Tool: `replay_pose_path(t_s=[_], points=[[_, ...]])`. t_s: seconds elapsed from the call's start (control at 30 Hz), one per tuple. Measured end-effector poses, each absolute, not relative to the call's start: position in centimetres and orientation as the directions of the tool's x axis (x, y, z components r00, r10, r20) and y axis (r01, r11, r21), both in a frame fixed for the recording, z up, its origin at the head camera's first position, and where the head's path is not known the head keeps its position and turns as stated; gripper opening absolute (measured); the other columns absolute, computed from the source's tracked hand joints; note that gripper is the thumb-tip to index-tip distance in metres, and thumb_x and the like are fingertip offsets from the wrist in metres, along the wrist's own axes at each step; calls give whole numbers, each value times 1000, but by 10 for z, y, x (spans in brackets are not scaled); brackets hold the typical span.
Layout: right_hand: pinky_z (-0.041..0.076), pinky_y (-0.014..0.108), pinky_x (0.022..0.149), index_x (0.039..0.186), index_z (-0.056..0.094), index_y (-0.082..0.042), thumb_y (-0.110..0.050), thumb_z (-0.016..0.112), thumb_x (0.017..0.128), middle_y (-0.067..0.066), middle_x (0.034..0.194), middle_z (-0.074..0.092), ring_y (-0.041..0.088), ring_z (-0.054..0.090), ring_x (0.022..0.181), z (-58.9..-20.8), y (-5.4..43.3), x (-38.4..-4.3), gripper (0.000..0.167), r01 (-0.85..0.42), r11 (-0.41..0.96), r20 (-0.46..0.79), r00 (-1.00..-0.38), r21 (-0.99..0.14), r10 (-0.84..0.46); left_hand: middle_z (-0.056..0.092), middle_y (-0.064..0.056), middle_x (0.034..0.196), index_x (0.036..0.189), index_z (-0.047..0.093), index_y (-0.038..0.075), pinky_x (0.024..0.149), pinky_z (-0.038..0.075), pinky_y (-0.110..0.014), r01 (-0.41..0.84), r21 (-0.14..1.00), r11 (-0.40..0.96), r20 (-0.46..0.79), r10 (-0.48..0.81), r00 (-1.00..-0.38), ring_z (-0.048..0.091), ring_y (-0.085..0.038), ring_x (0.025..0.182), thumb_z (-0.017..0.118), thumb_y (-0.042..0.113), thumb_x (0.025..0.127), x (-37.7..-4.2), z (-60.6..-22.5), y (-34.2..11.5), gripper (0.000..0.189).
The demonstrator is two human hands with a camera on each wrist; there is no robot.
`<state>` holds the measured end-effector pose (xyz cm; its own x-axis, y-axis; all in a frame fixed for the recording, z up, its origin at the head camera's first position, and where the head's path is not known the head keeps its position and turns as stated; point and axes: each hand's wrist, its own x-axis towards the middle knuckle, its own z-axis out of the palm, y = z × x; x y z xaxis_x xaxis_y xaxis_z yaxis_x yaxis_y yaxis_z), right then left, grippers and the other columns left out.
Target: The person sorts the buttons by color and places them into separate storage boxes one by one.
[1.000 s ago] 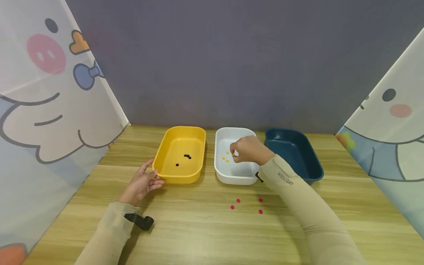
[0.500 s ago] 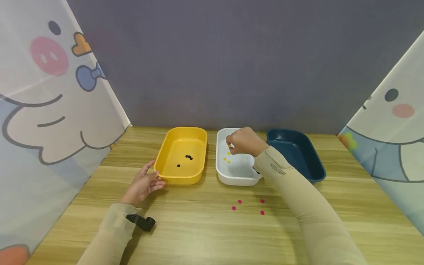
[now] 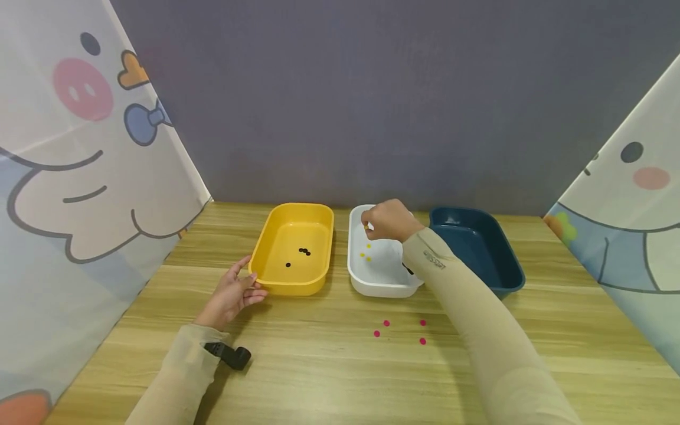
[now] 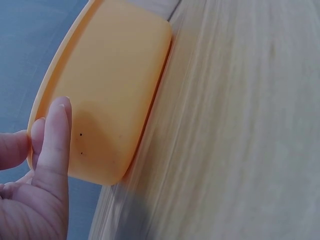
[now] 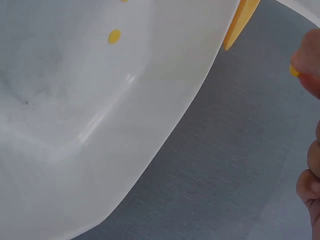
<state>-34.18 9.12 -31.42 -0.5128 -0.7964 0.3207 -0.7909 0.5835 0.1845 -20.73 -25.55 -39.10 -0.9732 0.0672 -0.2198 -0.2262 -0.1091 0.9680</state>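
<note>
My right hand (image 3: 390, 221) is above the far half of the white tray (image 3: 382, 289), pinching a small yellow disc (image 5: 294, 70) between thumb and fingertips. Several more yellow discs (image 3: 369, 259) lie on that tray's floor. At the near left corner of the yellow tray (image 3: 289, 289), my left hand (image 3: 231, 296) holds the rim, thumb at the edge and fingers along the outer wall, as the left wrist view shows. Inside the yellow tray are several small black discs (image 3: 288, 265), a few of them bunched together.
To the right stands a dark blue tray (image 3: 478, 254), partly behind the right forearm. Several pink discs (image 3: 386, 323) lie on the wooden table (image 3: 319, 366) in front of the white tray. A grey panel (image 3: 340, 106) rises behind the trays, with printed cloths at both sides.
My right hand has lifted a yellow disc and moved it toward the back left of the white tray. The left hand keeps its place on the yellow tray. The view shifts slightly.
</note>
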Motion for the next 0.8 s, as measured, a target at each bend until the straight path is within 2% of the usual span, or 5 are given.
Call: replay_pose_path(t_s=[0.4, 0.63, 0.8], points=[[49, 32, 53, 87, 72, -11, -16, 69, 77, -3, 66, 65, 13, 51, 54, -319, 96, -349, 11, -743, 656, 251, -615, 131, -747, 55, -3, 76, 155, -3, 14, 62, 58, -23, -224, 969, -101, -219, 56, -974, 66, -10, 61, 34, 5, 104, -208, -392, -256, 63], [48, 32, 56, 91, 72, -12, -18, 68, 80, -5, 64, 62, 14, 49, 57, -326, 98, -352, 13, -693, 717, 180, -699, 71, -692, 54, -2, 76, 155, -4, 13, 65, 59, -24, -222, 969, -105, -216, 64, -974, 66, -10, 62, 35, 5, 104, -207, -391, -255, 64], [48, 29, 58, 93, 71, -14, -21, 67, 82, -6, 63, 58, 13, 48, 59, -334, 100, -357, 14, -672, 738, 127, -727, 69, -674, 54, -2, 75, 154, -5, 13, 63, 59, -23, -226, 968, -109, -221, 58, -974, 65, -10, 61, 34, 5, 104, -206, -390, -254, 64]])
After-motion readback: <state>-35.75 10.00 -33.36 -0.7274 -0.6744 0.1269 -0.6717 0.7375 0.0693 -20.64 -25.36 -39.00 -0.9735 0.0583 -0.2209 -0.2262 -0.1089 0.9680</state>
